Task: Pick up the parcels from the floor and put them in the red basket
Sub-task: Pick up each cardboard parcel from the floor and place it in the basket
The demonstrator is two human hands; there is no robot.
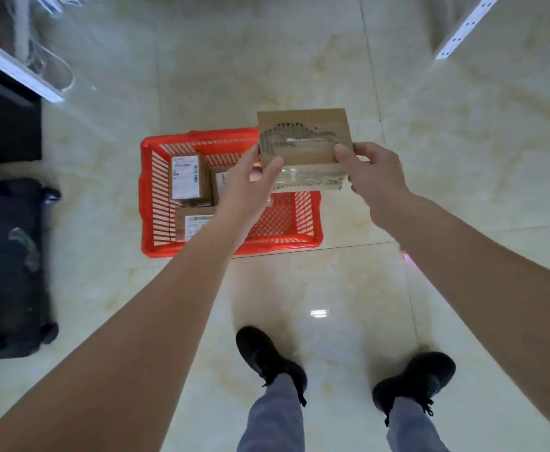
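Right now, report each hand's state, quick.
Left hand: closed on the cardboard parcel, left edge.
Right hand: closed on the same parcel, right edge.

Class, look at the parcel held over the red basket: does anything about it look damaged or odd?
Yes. The cardboard parcel, held by the left hand and right hand above the red basket, has its top paper layer torn away, exposing ribbed corrugation. The labelled parcels already inside look intact.

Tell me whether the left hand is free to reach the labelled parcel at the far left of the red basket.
Probably not yet: the left hand and right hand both grip a cardboard parcel above the red basket. The labelled parcel lies uncovered.
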